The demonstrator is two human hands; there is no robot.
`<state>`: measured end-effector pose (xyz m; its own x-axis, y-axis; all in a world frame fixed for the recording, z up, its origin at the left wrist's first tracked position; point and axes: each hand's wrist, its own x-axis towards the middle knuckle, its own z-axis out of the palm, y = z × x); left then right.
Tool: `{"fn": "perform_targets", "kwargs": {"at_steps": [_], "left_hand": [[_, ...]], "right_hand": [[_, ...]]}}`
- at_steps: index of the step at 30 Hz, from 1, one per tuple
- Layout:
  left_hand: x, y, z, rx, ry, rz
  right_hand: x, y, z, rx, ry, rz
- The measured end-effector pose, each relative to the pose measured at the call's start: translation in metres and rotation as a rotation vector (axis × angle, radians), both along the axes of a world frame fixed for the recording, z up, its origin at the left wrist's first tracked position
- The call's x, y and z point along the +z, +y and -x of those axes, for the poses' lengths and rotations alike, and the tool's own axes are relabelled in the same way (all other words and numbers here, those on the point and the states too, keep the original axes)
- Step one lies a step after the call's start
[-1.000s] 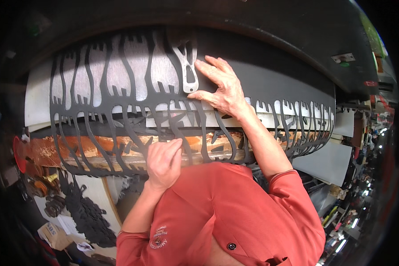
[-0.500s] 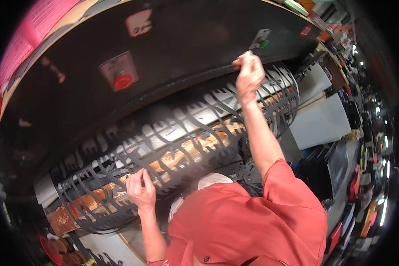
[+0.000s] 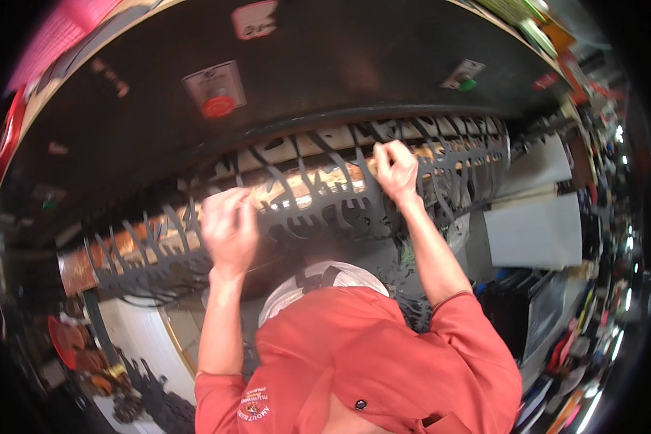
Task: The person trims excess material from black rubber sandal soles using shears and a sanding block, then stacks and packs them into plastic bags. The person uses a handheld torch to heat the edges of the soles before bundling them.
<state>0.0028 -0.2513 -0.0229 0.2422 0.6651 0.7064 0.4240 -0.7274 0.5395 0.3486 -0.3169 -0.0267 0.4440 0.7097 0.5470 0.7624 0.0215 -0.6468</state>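
Since the earlier frame, both hands had come closer together on the black cut-out sheet (image 3: 311,210). Its long axis ran left to right under the dark machine housing (image 3: 325,79). Left hand (image 3: 228,228) and right hand (image 3: 396,170) pinched it with curled fingers.

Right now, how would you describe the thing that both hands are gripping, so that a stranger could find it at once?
Look at the big black machine housing with the round red button. Just below it hangs a long black sheet with glove-shaped cut-outs, held by the left hand and right hand. Unlike the solid housing, it is a lattice; a lighter surface shows through.
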Motion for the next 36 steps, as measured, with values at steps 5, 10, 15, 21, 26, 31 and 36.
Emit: {"fn": "perform_targets", "kwargs": {"at_steps": [5, 10, 15, 21, 26, 31, 36], "left_hand": [[-0.017, -0.012, -0.041, 0.053, 0.208, -0.023], [-0.027, -0.009, -0.038, 0.072, 0.248, 0.009], [-0.031, -0.008, -0.042, 0.106, 0.249, -0.064], [-0.029, -0.01, -0.044, 0.127, 0.172, 0.002], [-0.02, -0.01, -0.044, 0.095, 0.181, 0.065], [-0.008, -0.005, -0.036, -0.006, 0.216, 0.119], [0.013, 0.021, -0.018, -0.324, 0.386, 0.403]], "right_hand": [[-0.014, 0.005, 0.008, 0.036, -0.153, 0.08], [-0.012, 0.005, 0.006, 0.061, -0.318, 0.152], [-0.016, 0.006, 0.008, 0.054, -0.134, 0.188], [-0.021, 0.003, 0.0, 0.106, -0.085, 0.207], [-0.02, -0.001, -0.008, 0.105, 0.054, 0.349], [0.01, 0.008, -0.013, 0.042, 0.531, 0.417], [0.049, 0.09, 0.013, 0.127, 0.29, 0.259]]}}
